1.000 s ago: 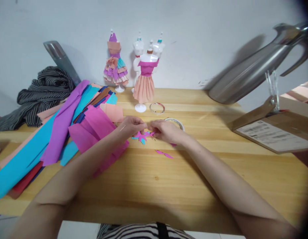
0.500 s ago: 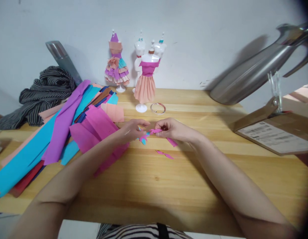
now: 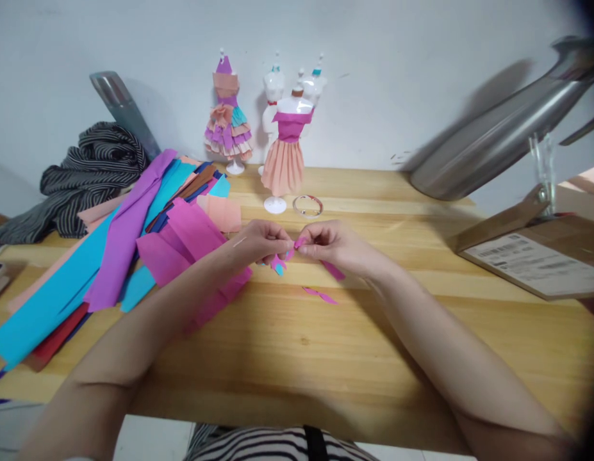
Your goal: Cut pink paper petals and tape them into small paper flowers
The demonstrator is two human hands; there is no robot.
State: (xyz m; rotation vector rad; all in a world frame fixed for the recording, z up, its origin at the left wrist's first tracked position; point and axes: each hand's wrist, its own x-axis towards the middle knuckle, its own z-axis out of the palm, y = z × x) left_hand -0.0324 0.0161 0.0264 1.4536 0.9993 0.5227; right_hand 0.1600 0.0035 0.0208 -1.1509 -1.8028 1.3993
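Note:
My left hand point(image 3: 261, 240) and my right hand point(image 3: 332, 246) meet over the middle of the wooden table point(image 3: 325, 346), fingers pinched together. Between them they hold a small folded piece of pink and blue paper point(image 3: 279, 262). A pink strip point(image 3: 334, 271) hangs out under my right hand. A loose pink scrap point(image 3: 318, 294) lies on the wood just in front of the hands. A pile of coloured paper sheets point(image 3: 133, 243) lies to the left, touching my left forearm.
Small mannequins stand at the back: one in a layered paper dress point(image 3: 228, 125), one in a pink and peach dress point(image 3: 284, 157). A tape ring point(image 3: 307, 205), striped cloth point(image 3: 88, 173), a steel jug point(image 3: 498, 141) and a cardboard box point(image 3: 527, 253) are nearby.
Both hands have lifted a little off the table and drawn the paper piece up between the fingertips. The view has shifted slightly right; a tape roll behind my right hand is hidden now.

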